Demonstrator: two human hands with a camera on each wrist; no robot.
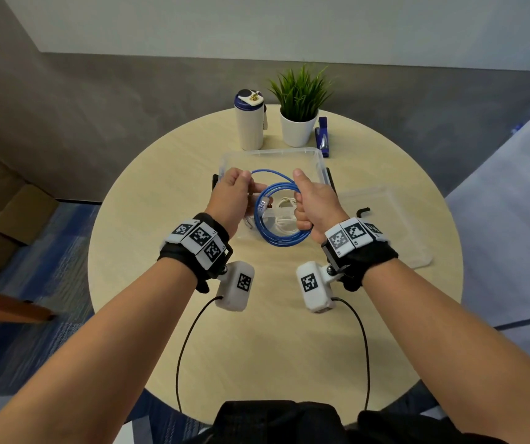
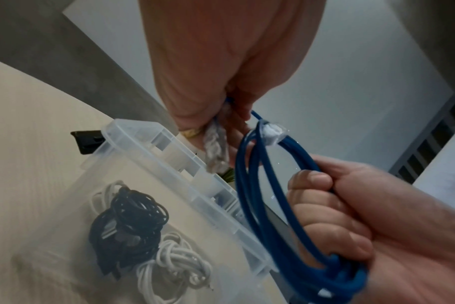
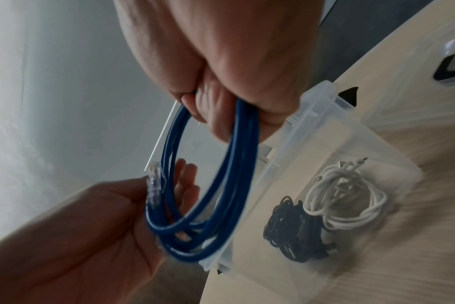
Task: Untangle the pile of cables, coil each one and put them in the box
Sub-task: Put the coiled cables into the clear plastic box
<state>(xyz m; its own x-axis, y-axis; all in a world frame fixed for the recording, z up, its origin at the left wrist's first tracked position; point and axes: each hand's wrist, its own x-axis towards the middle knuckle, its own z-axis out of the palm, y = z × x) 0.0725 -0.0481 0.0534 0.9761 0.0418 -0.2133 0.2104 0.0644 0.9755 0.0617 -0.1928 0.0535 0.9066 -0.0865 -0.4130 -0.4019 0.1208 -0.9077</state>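
On a round wooden surface (image 1: pixel 161 315), right hand (image 1: pixel 316 201) fingers grip a coiled blue cable (image 1: pixel 284 240) above the clear box (image 1: pixel 273 153); left hand (image 1: pixel 231 195) pinches its loose end at 10 o'clock. Black and white coils (image 2: pixel 143 232) lie inside.

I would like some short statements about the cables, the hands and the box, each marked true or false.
1. The right hand holds the coiled blue network cable. True.
2. The clear plastic box contains no cables. False: a black cable bundle and a white cable bundle lie inside.
3. The left hand pinches a strand of the blue cable. True.
4. The blue cable rests on the round wooden table. False: it is held above the box.
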